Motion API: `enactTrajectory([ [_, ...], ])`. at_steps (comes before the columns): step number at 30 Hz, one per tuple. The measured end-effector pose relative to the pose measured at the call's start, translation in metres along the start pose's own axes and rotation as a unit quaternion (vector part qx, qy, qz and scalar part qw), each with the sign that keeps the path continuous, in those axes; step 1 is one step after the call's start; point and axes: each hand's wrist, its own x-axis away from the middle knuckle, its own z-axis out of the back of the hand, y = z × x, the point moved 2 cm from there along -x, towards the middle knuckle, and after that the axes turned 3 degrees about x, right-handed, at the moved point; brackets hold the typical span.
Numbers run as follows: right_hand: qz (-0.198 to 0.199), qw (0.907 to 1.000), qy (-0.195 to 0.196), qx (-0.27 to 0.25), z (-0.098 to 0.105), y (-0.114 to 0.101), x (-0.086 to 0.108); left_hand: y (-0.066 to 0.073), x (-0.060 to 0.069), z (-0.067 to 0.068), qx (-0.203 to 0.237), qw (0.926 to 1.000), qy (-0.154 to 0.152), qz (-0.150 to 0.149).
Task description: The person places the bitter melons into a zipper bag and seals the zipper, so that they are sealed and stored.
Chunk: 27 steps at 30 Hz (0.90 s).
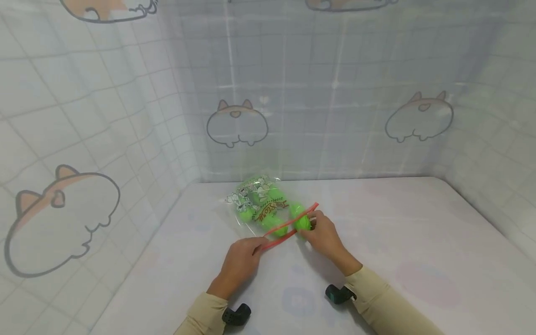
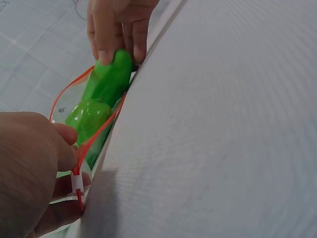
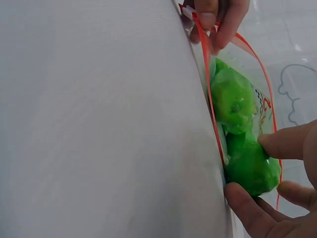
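Note:
A clear zip bag [image 1: 251, 197] with printed cartoons and red lettering lies on the table, several shiny green pieces inside. Its red zip edges [image 1: 289, 225] stand apart at the mouth. My left hand [image 1: 241, 260] pinches the near-left corner of that mouth, close to the white slider [image 2: 77, 183]. At the other end, my right hand [image 1: 324, 235] holds a lobed green bell pepper [image 3: 250, 163] between thumb and fingers, in the bag's mouth. Just beyond it, inside the bag, sits a paler green piece [image 3: 233, 99] with a dimple; its kind is unclear.
The white table [image 1: 377, 242] extends to both sides and in front of the bag. A sheet with a grid and cartoon animals hangs as a back wall [image 1: 326, 130], close behind the bag. Similar sheets enclose the left side [image 1: 138, 111] and right side [image 1: 494, 153].

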Motion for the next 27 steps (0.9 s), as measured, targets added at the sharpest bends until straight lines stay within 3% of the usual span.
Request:
enactTrajectory([
  [11, -0.018, 0.9998, -0.009, -0.005, -0.003, -0.001, 0.001, -0.001, 0.002, -0.001, 0.010, 0.9999, 0.004, -0.005],
  [15, -0.006, 0.9999, -0.011, 0.003, 0.001, -0.002, 0.004, -0.002, 0.001, -0.001, 0.007, 1.0000, 0.003, -0.001],
  [19, 0.033, 0.9993, -0.012, 0.011, 0.006, -0.005, 0.008, -0.002, 0.000, -0.001, -0.001, 1.0000, 0.002, -0.002],
  [23, 0.097, 0.9947, -0.013, 0.031, 0.011, -0.008, 0.016, -0.001, -0.001, -0.001, 0.001, 1.0000, 0.001, 0.000],
  [27, 0.141, 0.9876, -0.042, 0.056, 0.013, -0.011, 0.025, -0.001, 0.000, -0.002, 0.006, 1.0000, -0.003, 0.006],
])
